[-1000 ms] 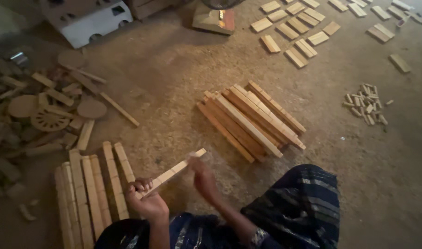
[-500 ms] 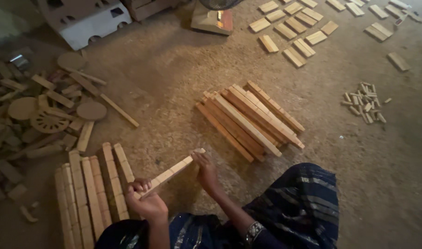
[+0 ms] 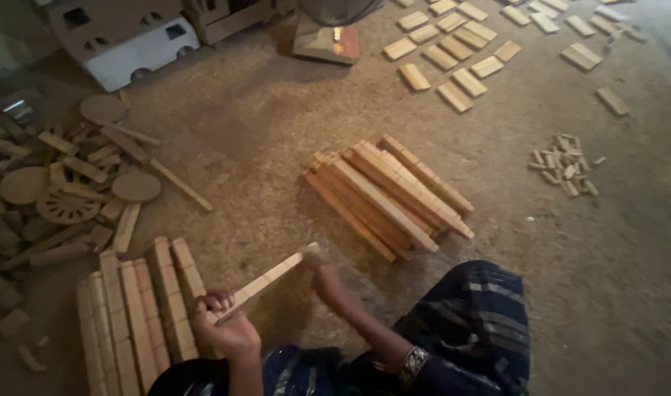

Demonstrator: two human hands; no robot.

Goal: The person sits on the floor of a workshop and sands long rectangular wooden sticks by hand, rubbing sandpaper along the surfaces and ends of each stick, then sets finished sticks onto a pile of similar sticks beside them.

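A pale wooden strip (image 3: 265,280) slants up to the right low in the head view. My left hand (image 3: 224,328) is closed around its lower end. My right hand (image 3: 328,279) touches its upper end with the fingertips; a bracelet sits on that wrist. Left of my left hand lies a row of similar wooden strips (image 3: 133,312) side by side on the ground. A looser pile of long wooden strips (image 3: 388,194) rests beyond my right hand. My knee in dark blue striped cloth (image 3: 471,323) is at the lower right.
A heap of wooden scraps, discs and a slotted wheel (image 3: 60,191) fills the left. Short flat wooden blocks (image 3: 460,55) lie in rows at the top, small pegs (image 3: 566,165) at the right. A grey toy vehicle (image 3: 130,44) and a fan base (image 3: 326,40) stand at the back.
The view has shifted slightly. Both hands stay on the strip; my right hand has slid a little along its upper end.
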